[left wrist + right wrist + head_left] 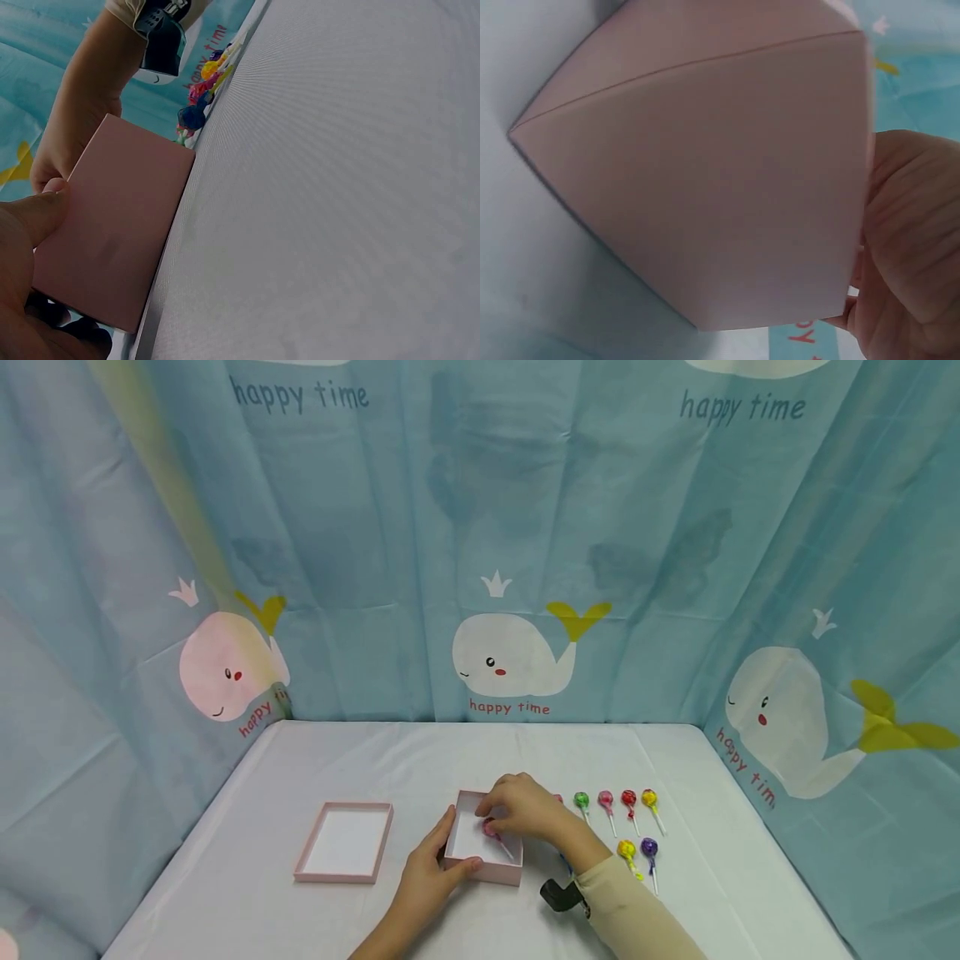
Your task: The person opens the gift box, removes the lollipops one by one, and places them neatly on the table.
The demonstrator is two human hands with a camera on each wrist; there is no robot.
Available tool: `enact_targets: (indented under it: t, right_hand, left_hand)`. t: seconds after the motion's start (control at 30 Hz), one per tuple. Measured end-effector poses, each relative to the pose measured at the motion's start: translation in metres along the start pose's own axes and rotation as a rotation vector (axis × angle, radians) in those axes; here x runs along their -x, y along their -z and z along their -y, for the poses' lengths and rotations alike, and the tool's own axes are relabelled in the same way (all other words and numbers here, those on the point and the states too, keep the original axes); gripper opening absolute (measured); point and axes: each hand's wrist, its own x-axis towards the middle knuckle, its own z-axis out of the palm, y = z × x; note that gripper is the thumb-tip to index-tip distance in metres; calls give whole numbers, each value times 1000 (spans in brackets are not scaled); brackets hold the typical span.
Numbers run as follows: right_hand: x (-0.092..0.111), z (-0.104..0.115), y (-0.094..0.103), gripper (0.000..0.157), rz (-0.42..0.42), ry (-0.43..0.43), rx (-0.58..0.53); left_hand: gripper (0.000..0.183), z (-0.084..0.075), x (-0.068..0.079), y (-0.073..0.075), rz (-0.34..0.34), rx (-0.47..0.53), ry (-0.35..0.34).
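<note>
A pink box [498,872] with a white inside stands near the middle of the table. My left hand [431,877] grips its left side, thumb at the front wall; the left wrist view also shows that thumb on the box [116,225]. Reaching over the right wall, my right hand [525,807] pinches a pink lollipop [489,827] inside the box, its stick slanting toward the front right corner. In the right wrist view the box wall [705,187] hides the fingertips of the right hand [911,225].
Left of the box lies a shallow pink lid [345,843], its white inside facing up. Several wrapped lollipops lie on the right, among them a green one [581,799], a red one [629,797] and a purple one [649,848]. The right forearm partly covers others.
</note>
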Motion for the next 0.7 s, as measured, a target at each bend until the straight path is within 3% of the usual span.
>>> enact_targets:
  t: [0.7]
  right_hand:
    - [-4, 3, -10, 25, 21, 31, 226]
  left_hand:
    - [99, -1, 0, -1, -7, -24, -5]
